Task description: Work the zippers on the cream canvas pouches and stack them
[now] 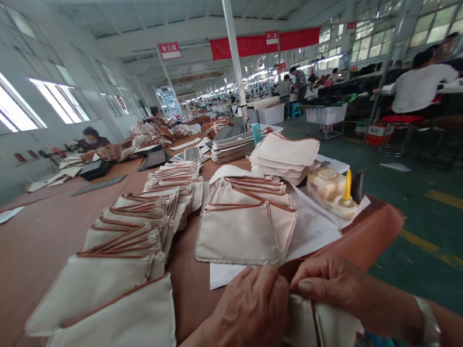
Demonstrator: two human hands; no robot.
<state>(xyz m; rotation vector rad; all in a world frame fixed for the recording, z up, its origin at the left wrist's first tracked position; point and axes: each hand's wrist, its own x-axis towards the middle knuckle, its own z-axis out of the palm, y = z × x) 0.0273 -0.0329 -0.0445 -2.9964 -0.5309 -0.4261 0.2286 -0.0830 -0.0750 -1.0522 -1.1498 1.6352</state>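
My left hand [254, 312] and my right hand [344, 291] are close together at the table's near edge. Both are closed on the top edge of a cream fabric panel with a brown strip [329, 332], which hangs down between them. The fingertips of the left hand are partly hidden. Just beyond the hands lies a fanned stack of cream panels with brown edging [236, 232]. To the left, a long overlapping row of similar panels [114, 270] runs back across the table, its nearest panel beside my left forearm.
A brown-covered table [45, 228] reaches far ahead. On its right side stand a pile of cream pieces [284, 153] and a glue container [326, 184] with a yellow-handled tool [347, 185]. Dark flat pieces [231, 144] are stacked farther back. Co-workers sit beyond, one in a white shirt [421, 85].
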